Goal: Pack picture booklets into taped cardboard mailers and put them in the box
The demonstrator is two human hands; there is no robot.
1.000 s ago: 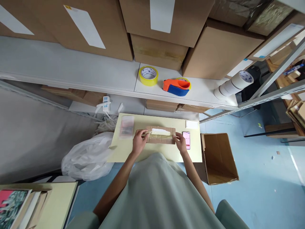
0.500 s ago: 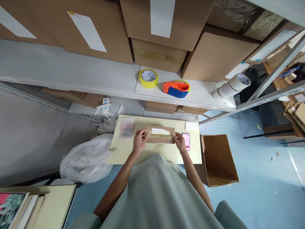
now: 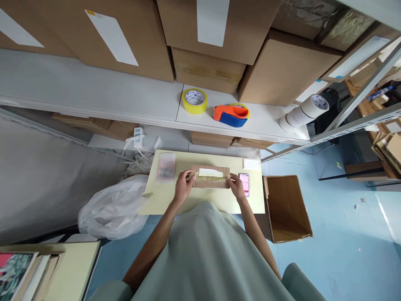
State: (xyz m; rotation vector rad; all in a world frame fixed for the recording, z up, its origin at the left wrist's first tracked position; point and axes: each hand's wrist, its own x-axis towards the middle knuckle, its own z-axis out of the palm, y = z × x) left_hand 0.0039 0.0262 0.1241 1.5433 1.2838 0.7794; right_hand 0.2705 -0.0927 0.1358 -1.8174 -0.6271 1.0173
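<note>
A small flat cardboard box [image 3: 209, 182] with clear tape and a white label is held level over the pale yellow table [image 3: 163, 200]. My left hand [image 3: 184, 184] grips its left end, thumb and fingers closed on the edge. At the opposite end my right hand [image 3: 235, 186] pinches the right edge. Just right of that hand lies a phone [image 3: 244, 185] with a lit pinkish screen. Behind the phone is a white pad of paper or labels [image 3: 251, 164]. To the left of the box rests a translucent packet [image 3: 166, 168].
On the grey shelf [image 3: 125, 92] stand yellow tape [image 3: 194, 101], an orange and blue tape dispenser [image 3: 231, 116], white rolls [image 3: 304, 113] and large cartons [image 3: 209, 25]. An open carton [image 3: 290, 209] sits right of the table, a white plastic bag [image 3: 114, 209] left of it.
Both hands keep the same hold on the cardboard box. The whole view has shifted very slightly; nothing else visibly moves.
</note>
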